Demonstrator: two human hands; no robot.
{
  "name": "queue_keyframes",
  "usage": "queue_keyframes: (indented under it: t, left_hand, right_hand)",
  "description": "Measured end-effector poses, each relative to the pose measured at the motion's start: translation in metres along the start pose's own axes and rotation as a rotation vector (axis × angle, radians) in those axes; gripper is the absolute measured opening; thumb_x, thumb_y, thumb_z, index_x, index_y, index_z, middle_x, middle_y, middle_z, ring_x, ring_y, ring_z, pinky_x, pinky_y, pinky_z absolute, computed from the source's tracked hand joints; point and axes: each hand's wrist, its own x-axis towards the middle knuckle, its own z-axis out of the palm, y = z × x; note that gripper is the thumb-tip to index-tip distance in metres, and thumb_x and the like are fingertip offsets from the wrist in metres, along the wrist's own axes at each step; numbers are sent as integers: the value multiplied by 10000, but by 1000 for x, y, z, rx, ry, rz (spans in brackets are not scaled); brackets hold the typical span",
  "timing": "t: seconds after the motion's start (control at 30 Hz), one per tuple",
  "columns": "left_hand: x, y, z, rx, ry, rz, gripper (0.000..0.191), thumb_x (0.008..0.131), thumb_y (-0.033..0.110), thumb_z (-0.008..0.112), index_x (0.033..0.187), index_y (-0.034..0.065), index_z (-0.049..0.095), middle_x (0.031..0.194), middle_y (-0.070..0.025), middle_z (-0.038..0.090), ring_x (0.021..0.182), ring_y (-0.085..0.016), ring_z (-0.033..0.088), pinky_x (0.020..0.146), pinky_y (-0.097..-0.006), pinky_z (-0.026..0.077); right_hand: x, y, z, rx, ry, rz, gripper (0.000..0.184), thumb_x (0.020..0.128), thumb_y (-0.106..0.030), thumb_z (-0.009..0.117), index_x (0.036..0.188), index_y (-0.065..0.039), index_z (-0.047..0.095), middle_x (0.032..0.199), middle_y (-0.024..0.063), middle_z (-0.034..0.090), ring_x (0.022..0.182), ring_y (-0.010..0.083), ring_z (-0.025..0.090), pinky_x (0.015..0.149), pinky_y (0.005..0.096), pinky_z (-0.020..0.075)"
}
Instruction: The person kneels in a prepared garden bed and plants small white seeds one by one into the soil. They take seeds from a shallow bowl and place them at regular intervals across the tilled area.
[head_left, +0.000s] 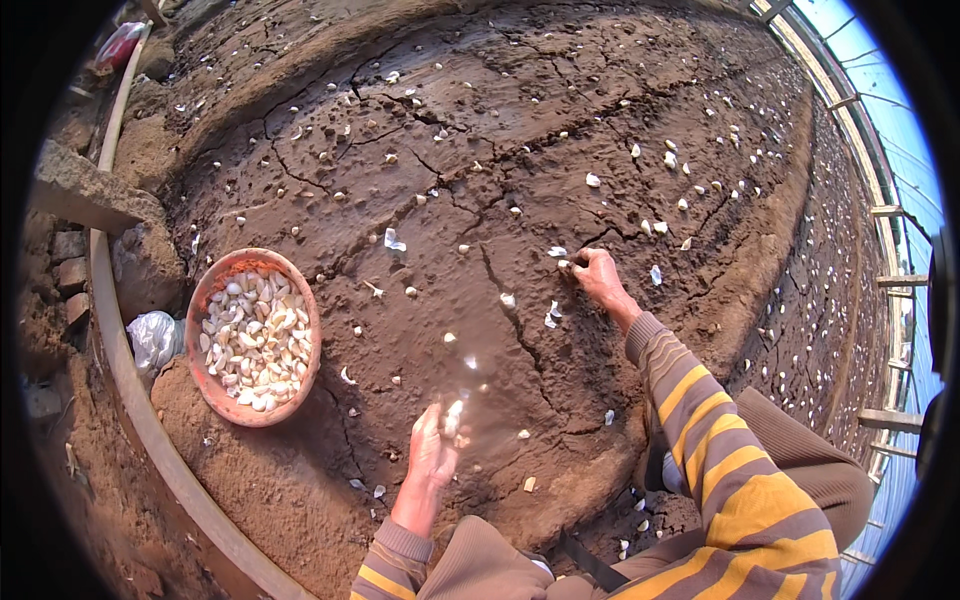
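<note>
My left hand (429, 459) is curled around a few garlic cloves (453, 418), low over the near part of the soil bed (427, 322). My right hand (604, 279) reaches out to the right, its thumb and fingertips pinched on a single garlic clove (563, 264) at the soil surface. A scrap of white garlic skin (556, 251) lies just beyond those fingertips. Left of my hands, a reddish clay-coloured bowl (196, 369) holds a heap of loose garlic cloves (259, 337). Many single cloves sit spaced out over the damp, cracked soil.
A bent wooden rail (142, 397) runs down the left side, with a crumpled white plastic bag (156, 339) and bricks (73, 275) beside it. Past a raised earth ridge (765, 262), another bed (832, 300) holds more cloves. Clear plastic sheeting (911, 172) borders the far right.
</note>
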Motion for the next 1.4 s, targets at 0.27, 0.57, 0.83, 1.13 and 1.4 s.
queue_keyframes:
  t: [0.27, 0.57, 0.83, 1.13, 1.4]
  left_hand:
    - [-3, -6, 15, -163, -41, -112, 290, 1003, 281, 527, 1138, 39, 613, 1098, -130, 644, 886, -204, 611, 725, -330, 519]
    - [-4, -15, 2, -285, -96, -148, 282, 1001, 236, 517, 1159, 16, 597, 1111, -159, 639, 945, -256, 620, 806, -381, 545]
    - [-15, -29, -10, -166, -96, -161, 276, 1014, 215, 486, 1191, 16, 562, 1135, -158, 633, 971, -270, 620, 816, -396, 553]
    - [-12, -3, -30, -273, -49, -20, 225, 990, 208, 548, 1137, 46, 597, 1083, -145, 641, 913, -240, 629, 742, -357, 557]
    - [-11, 4, -20, -309, -56, -25, 209, 994, 191, 544, 1132, 35, 561, 1062, -151, 616, 903, -238, 608, 747, -347, 560]
  right_hand:
    - [24, -11, 16, -284, -58, -74, 151, 762, -79, 664, 839, 51, 673, 899, 296, 652, 897, 439, 647, 779, 468, 524]
    - [5, -9, 7, -297, 50, -189, 232, 818, -133, 686, 999, -21, 593, 1008, 195, 620, 956, 389, 611, 845, 456, 483]
    - [-1, 50, -21, -488, 235, -152, 278, 855, -143, 634, 1079, -2, 551, 1043, 231, 592, 944, 430, 606, 796, 483, 505]
    - [-67, 0, -23, -97, -172, -14, 206, 837, -135, 654, 958, 32, 665, 846, 203, 677, 803, 293, 668, 729, 381, 509]
    - [-114, 18, 0, -121, -190, -135, 175, 842, -63, 675, 975, 46, 640, 870, 199, 628, 795, 288, 616, 718, 395, 478]
